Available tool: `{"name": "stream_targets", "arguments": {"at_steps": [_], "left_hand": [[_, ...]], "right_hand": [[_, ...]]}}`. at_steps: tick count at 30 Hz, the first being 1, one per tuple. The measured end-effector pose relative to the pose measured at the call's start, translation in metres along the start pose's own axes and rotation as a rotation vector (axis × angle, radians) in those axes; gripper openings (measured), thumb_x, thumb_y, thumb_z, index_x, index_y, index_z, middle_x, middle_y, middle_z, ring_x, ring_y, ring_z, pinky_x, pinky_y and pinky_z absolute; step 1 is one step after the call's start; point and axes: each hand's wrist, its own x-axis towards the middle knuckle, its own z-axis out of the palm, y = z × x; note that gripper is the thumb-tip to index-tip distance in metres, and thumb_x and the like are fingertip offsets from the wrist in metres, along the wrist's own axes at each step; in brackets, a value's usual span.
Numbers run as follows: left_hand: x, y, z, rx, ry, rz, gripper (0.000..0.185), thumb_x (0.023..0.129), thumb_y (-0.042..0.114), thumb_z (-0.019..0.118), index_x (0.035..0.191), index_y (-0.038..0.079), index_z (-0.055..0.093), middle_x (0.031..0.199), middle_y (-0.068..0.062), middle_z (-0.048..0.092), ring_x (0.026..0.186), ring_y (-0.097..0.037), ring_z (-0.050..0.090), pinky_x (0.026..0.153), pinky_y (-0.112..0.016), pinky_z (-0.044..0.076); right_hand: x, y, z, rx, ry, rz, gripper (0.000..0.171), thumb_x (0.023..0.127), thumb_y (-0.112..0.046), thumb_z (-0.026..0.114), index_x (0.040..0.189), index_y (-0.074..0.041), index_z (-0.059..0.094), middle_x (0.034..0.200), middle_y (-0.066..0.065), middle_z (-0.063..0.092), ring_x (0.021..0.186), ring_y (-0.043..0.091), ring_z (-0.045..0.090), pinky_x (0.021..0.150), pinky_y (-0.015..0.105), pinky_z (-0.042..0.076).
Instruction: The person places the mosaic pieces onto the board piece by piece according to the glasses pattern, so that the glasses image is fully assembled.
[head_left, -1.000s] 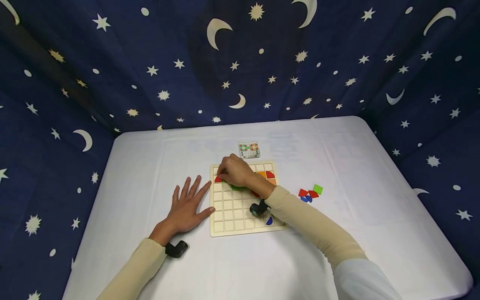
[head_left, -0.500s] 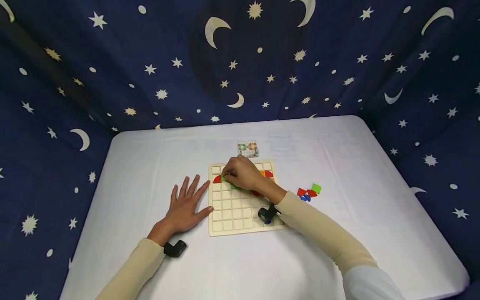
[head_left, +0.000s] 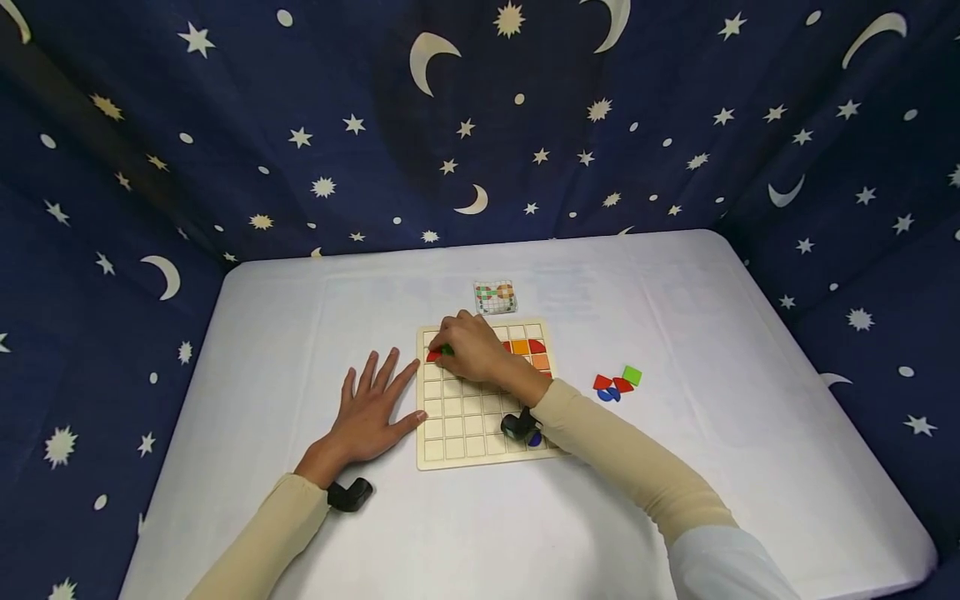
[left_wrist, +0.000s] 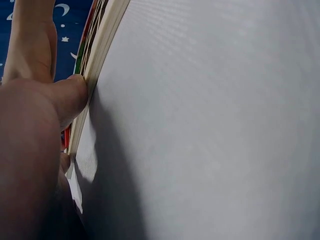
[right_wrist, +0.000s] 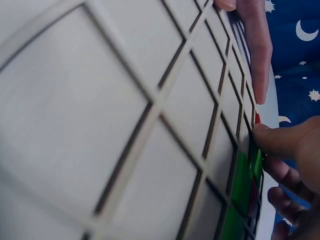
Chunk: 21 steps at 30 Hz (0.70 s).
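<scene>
A wooden grid board (head_left: 453, 427) lies on the white table. My left hand (head_left: 369, 422) lies flat with spread fingers at its left side; in the left wrist view the thumb (left_wrist: 70, 97) touches the board's edge. Bent over the upper left cells, my right hand (head_left: 474, 350) pinches a green square (head_left: 447, 350) between thumb and index finger, beside a red quarter-round tile (head_left: 432, 356). An orange square (head_left: 520, 347), another red quarter-round (head_left: 536, 346) and a salmon square (head_left: 540, 362) show right of the hand, which hides the tiles between. In the right wrist view, green tiles (right_wrist: 239, 185) sit below the thumb.
Beyond the board lies a small pattern card (head_left: 495, 297). Right of it are loose tiles: a green square (head_left: 632, 375), red pieces (head_left: 622, 385) and blue pieces (head_left: 605, 396). A blue tile (head_left: 535, 439) sits low on the board. Starry curtains (head_left: 480, 133) surround the table.
My right hand has shifted slightly right, then back left over the green and red tiles at the row's left end. The left hand has stayed in place.
</scene>
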Motion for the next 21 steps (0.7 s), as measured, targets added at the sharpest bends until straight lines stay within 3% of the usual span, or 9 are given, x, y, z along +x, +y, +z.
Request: {"name": "stream_targets", "arguments": {"at_steps": [6, 12, 16, 21], "left_hand": [[0.0, -0.001, 0.0, -0.005, 0.004, -0.008, 0.078, 0.094, 0.059, 0.052, 0.158, 0.023, 0.025, 0.163, -0.013, 0.009, 0.147, -0.04, -0.003, 0.108, -0.065, -0.004], [-0.001, 0.001, -0.001, 0.009, -0.015, -0.02, 0.079, 0.094, 0.061, 0.052, 0.158, 0.023, 0.025, 0.164, -0.012, 0.008, 0.148, -0.039, -0.003, 0.109, -0.065, -0.003], [-0.001, 0.001, -0.001, 0.014, -0.017, -0.014, 0.079, 0.094, 0.061, 0.052, 0.158, 0.024, 0.024, 0.164, -0.013, 0.008, 0.148, -0.039, -0.003, 0.109, -0.065, -0.003], [0.0, 0.003, -0.002, 0.017, -0.015, -0.009, 0.08, 0.094, 0.06, 0.053, 0.158, 0.023, 0.024, 0.164, -0.013, 0.008, 0.148, -0.039, -0.003, 0.109, -0.065, -0.003]], "right_hand": [[0.005, -0.002, -0.002, 0.094, -0.011, 0.034, 0.019, 0.086, -0.019, 0.078, 0.105, -0.019, 0.079, 0.103, -0.004, 0.068, 0.092, 0.017, 0.054, 0.073, 0.032, 0.041], [0.009, -0.009, -0.005, 0.018, -0.08, 0.083, 0.019, 0.086, -0.02, 0.076, 0.104, -0.022, 0.079, 0.099, -0.004, 0.066, 0.091, 0.02, 0.052, 0.073, 0.035, 0.042], [0.006, -0.008, -0.009, 0.032, -0.097, 0.091, 0.02, 0.086, -0.021, 0.076, 0.106, -0.023, 0.078, 0.098, -0.005, 0.065, 0.091, 0.018, 0.053, 0.074, 0.034, 0.042], [-0.011, 0.005, -0.017, 0.1, -0.024, 0.037, 0.02, 0.087, -0.019, 0.077, 0.107, -0.02, 0.078, 0.099, -0.004, 0.069, 0.089, 0.015, 0.055, 0.076, 0.034, 0.041]]}}
